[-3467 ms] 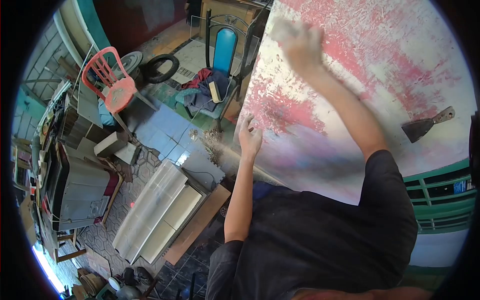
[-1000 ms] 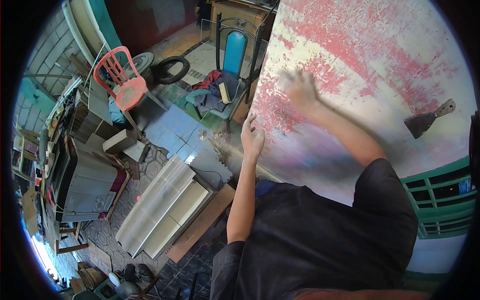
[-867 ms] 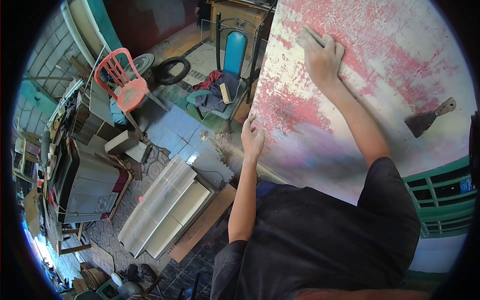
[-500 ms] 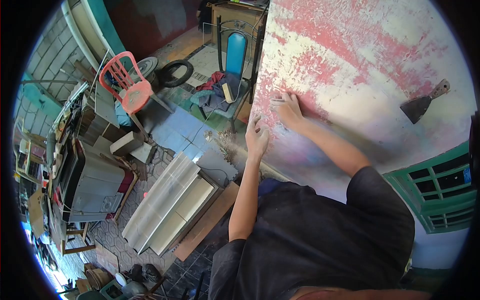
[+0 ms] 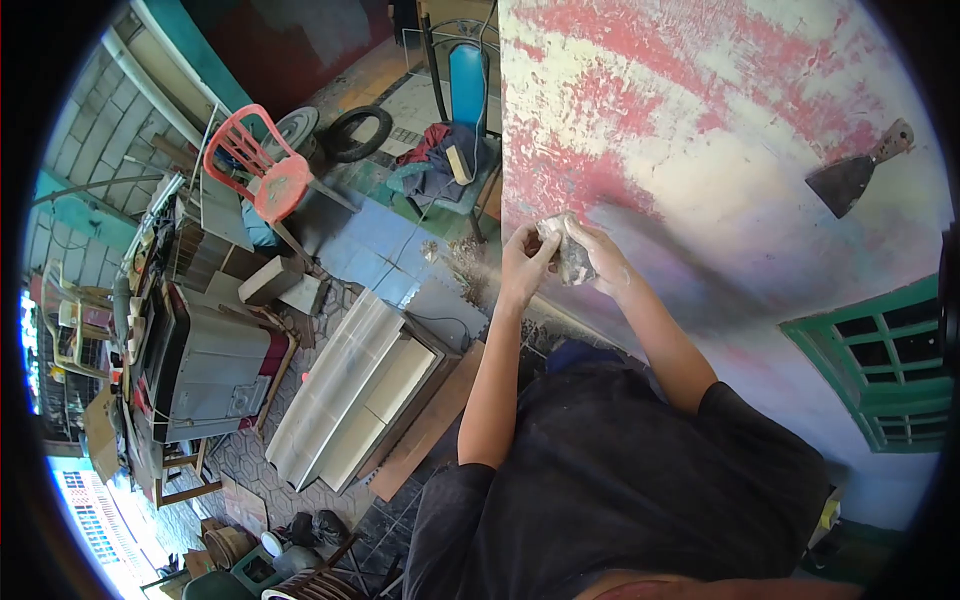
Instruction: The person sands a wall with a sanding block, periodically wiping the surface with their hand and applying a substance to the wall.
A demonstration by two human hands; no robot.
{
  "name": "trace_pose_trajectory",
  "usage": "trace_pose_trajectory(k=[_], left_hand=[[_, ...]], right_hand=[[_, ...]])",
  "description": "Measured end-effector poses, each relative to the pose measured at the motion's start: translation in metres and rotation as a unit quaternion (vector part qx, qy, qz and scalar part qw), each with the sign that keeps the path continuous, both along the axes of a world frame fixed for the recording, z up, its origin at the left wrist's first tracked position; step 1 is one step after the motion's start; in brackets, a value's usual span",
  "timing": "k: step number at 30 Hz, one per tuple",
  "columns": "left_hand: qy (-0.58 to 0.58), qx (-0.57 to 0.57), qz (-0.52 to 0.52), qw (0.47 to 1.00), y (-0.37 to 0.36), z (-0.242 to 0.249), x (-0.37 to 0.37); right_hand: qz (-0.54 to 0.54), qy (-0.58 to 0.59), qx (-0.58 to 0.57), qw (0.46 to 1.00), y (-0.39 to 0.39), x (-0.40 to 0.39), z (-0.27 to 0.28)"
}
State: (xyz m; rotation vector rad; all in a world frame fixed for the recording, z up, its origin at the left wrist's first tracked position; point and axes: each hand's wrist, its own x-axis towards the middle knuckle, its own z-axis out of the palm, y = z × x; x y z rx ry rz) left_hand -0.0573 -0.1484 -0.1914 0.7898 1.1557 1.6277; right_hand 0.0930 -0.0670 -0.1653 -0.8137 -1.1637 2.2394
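Observation:
In front of the patchy red and cream wall (image 5: 690,150), both my hands are together on a crumpled, dusty grey sheet that looks like folded sandpaper (image 5: 573,260). My left hand (image 5: 524,268) pinches its left side between thumb and fingers. On its other side, my right hand (image 5: 602,260) wraps round the edge, fingers pointing up. Pale dust coats the fingers. Farther right, a putty knife (image 5: 848,185) with a wide dark blade rests against the wall surface, touched by neither hand.
A green window frame (image 5: 880,350) is low on the right. To the left stand a red plastic chair (image 5: 280,190), a blue-backed chair (image 5: 468,95) piled with cloths, and a long cabinet (image 5: 350,400) lying on the floor. A washing machine (image 5: 215,365) and clutter line the far left.
My right hand has come off the wall and moved down to meet my left hand. The sandpaper now shows between both hands. The camera view has shifted slightly.

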Motion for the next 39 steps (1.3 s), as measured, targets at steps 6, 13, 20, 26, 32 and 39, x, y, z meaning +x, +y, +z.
trace_pose_trajectory(k=[6, 13, 20, 26, 32, 39], left_hand=[[0.053, -0.036, 0.013, 0.998, 0.031, -0.002, 0.014], [0.095, -0.059, -0.017, 0.994, 0.042, -0.030, 0.045], [0.132, -0.119, -0.064, 0.982, 0.026, -0.030, 0.064], [-0.024, -0.114, -0.067, 0.991, 0.021, -0.045, 0.069], [-0.105, -0.125, -0.086, 0.983, 0.027, -0.052, 0.083], [-0.065, -0.099, -0.022, 0.993, 0.040, -0.059, 0.068]], right_hand=[[0.042, 0.025, 0.003, 0.999, 0.019, 0.025, -0.006], [0.079, -0.024, 0.038, 0.996, 0.034, 0.071, -0.030], [0.121, -0.021, -0.018, 0.992, 0.032, 0.099, -0.044], [0.116, 0.009, -0.056, 0.992, 0.029, 0.092, -0.045], [0.089, -0.005, -0.023, 0.996, 0.034, 0.082, -0.046], [0.070, -0.010, -0.045, 0.996, 0.033, 0.059, -0.046]])
